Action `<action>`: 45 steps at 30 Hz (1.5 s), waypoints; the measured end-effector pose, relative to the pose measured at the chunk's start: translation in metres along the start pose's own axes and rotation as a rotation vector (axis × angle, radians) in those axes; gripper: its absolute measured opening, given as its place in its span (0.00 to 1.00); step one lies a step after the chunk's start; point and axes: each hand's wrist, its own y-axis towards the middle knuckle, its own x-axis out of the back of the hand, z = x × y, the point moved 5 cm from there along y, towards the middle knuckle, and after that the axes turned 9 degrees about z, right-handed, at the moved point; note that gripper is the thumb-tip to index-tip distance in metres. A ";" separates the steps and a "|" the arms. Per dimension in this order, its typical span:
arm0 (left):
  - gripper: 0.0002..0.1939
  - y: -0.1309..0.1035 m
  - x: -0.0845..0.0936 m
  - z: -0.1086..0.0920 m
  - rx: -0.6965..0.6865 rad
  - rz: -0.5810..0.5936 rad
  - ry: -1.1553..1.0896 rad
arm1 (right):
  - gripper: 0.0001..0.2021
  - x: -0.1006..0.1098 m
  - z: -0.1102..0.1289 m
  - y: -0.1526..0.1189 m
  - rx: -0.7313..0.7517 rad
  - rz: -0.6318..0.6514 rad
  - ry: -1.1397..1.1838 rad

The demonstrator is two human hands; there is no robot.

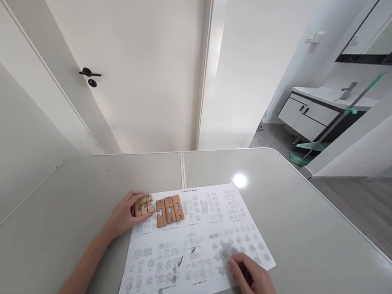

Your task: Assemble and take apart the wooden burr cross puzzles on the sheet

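Note:
My left hand [125, 214] reaches in from the left, thumb and fingers closed around a small group of light wooden puzzle pieces [144, 206] at the upper left of a printed sheet [206, 231]. Part of the group is hidden by the fingers. Just right of these lie several darker brown flat wooden puzzle pieces [169, 210] with cut-out slots and printed numbers, side by side on the paper. My right hand [252, 278] rests at the sheet's lower right edge, fingers curled in and thumb near the index finger, with nothing seen in it.
The sheet, printed with faint diagrams, lies on a pale grey table [311, 237] with a seam down its middle. Beyond stands a white door [148, 61] with a black handle. At the right are a washbasin cabinet [309, 113] and a green-handled broom [366, 90].

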 end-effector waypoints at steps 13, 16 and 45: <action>0.27 -0.025 0.022 0.048 0.207 -0.548 -1.025 | 0.21 -0.004 -0.014 0.000 -0.016 0.053 -0.031; 0.25 -0.027 0.028 0.043 0.038 -0.575 -1.368 | 0.22 -0.005 -0.017 -0.001 -0.031 0.075 -0.037; 0.34 -0.013 -0.069 -0.170 -0.293 0.324 -0.110 | 0.21 -0.001 -0.010 0.003 0.001 0.053 0.104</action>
